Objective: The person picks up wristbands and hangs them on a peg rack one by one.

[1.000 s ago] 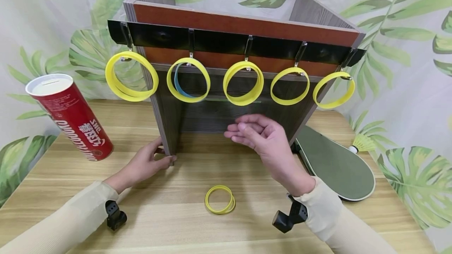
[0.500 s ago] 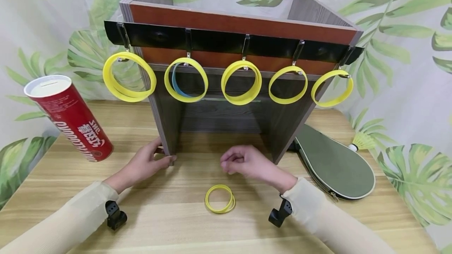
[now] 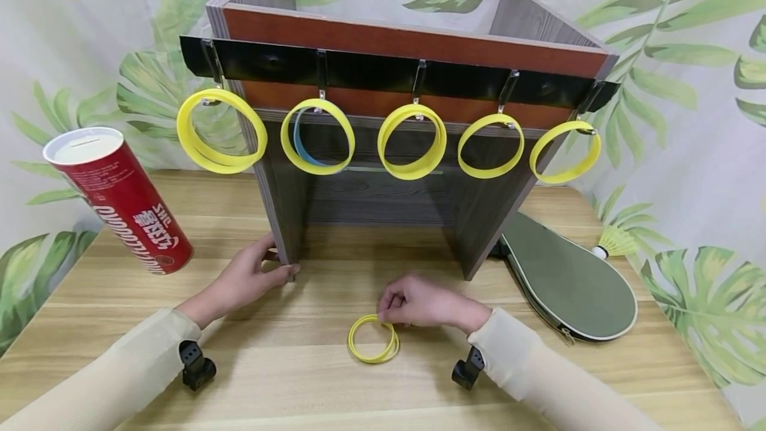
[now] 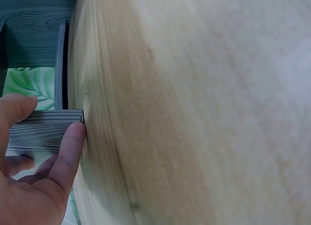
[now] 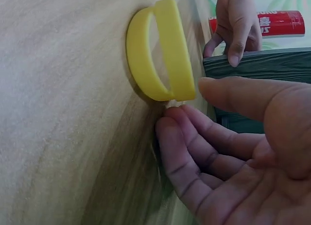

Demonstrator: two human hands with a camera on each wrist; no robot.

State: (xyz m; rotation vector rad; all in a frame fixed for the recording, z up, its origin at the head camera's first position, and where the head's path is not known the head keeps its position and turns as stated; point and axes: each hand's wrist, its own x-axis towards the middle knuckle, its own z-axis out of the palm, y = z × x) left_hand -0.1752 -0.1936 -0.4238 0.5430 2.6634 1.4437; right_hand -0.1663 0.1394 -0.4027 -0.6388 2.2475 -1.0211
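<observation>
Two overlapping yellow wristbands (image 3: 374,360) lie on the table in front of a wooden stand. My right hand (image 3: 419,301) is low at their far right edge, fingertips right at the rim in the head view. From the right wrist, thumb and fingers (image 5: 170,137) are parted just short of the yellow wristbands (image 5: 175,50), holding nothing. My left hand (image 3: 242,283) grips the lower front edge of the stand's left side panel (image 3: 281,218); the left wrist view has thumb and fingers on both sides of that grey panel (image 4: 39,130).
Along the stand's front runs a black rail (image 3: 371,72) with several hooks. Yellow bands (image 3: 443,142) hang from them, a blue one (image 3: 299,138) among them. A red can (image 3: 128,198) stands left; a green racket case (image 3: 568,278) and a yellow shuttlecock (image 3: 613,243) lie right.
My right hand has come down from below the hanging bands to the wristbands on the table. My left hand stays on the panel.
</observation>
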